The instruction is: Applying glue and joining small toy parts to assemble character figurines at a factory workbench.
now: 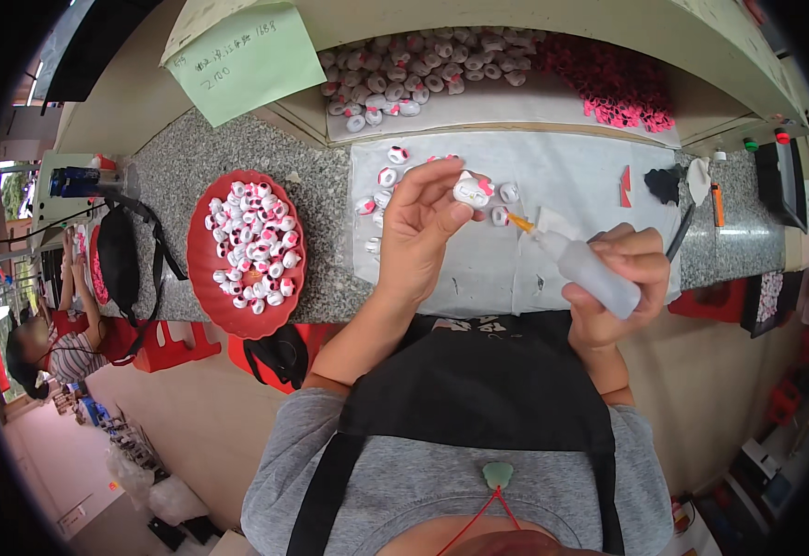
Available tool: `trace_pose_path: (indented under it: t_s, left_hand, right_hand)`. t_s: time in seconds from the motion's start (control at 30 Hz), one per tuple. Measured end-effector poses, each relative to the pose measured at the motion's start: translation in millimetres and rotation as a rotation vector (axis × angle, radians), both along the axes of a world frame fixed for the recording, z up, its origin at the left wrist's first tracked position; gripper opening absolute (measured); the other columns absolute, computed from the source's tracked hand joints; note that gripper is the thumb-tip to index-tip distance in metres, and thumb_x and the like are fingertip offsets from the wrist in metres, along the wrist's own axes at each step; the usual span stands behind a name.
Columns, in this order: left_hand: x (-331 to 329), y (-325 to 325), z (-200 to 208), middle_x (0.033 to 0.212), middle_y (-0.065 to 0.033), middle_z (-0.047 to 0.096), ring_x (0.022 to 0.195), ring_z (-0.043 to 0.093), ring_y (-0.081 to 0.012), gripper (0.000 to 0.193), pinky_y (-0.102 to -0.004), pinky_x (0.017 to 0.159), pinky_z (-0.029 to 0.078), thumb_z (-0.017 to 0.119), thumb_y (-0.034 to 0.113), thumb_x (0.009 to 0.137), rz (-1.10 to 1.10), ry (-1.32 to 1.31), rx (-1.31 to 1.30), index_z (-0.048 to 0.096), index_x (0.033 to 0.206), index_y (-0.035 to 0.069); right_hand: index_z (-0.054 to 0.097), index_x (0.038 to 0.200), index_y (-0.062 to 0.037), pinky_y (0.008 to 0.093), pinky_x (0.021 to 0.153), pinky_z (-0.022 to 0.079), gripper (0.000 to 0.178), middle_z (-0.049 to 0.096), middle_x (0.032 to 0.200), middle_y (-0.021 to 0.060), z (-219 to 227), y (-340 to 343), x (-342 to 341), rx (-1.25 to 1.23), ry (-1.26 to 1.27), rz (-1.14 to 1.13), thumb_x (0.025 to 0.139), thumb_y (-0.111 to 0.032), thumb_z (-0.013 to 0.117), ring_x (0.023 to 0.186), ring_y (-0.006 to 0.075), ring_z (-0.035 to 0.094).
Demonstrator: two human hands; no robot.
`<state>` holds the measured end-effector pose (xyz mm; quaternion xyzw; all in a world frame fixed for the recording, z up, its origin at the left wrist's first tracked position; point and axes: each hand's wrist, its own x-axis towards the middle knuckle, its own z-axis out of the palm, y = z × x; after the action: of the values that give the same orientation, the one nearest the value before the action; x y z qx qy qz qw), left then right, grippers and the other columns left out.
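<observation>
Between the thumb and fingers of my left hand (429,221) is a small white cat-head figure (473,189) with a pink bow, held above the white work sheet. My right hand (625,278) is wrapped round a translucent squeeze bottle (599,276), tilted so that its orange-yellow nozzle (521,222) points toward the figure; a small gap shows between them. More white and pink heads (387,177) lie on the sheet (571,176), left of and behind my left hand. Two more pieces (509,192) sit just right of the held figure, near the nozzle.
A red scalloped dish (197,278) of white and pink heads stands on the speckled counter at left. White heads (423,69) and pink pieces (617,88) are heaped on the back shelf. Black and white cloths (662,185) lie at right. Another person (61,347) works at far left.
</observation>
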<state>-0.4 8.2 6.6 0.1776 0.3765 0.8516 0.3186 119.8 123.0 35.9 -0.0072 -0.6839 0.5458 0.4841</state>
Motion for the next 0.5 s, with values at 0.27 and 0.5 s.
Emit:
trace_pose_path:
  t_s: [0.27,0.5]
  left_hand:
    - [3.5,-1.2,0.8,0.100,-0.0135,0.050,0.087,0.053,-0.0221,0.036,-0.0334,0.076,0.043,0.052,0.002,0.073,-0.045,0.070,-0.055,0.041,0.108,-0.001]
    - [3.9,-1.6,-0.1,0.100,-0.0147,0.050,0.086,0.053,-0.0223,0.035,-0.0326,0.078,0.042,0.052,0.001,0.073,-0.065,0.086,-0.057,0.042,0.106,-0.001]
  right_hand:
    - [0.048,0.084,-0.0061,0.0233,0.053,0.041,0.046,0.048,0.077,0.0068,0.6,-5.4,1.4,0.137,-0.050,-0.017,0.048,-0.002,0.075,0.063,0.0145,0.051]
    - [0.047,0.082,-0.0059,0.0233,0.053,0.041,0.039,0.046,0.077,0.0071,-1.3,-7.1,1.3,0.156,-0.086,-0.028,0.053,-0.006,0.073,0.059,0.0143,0.046]
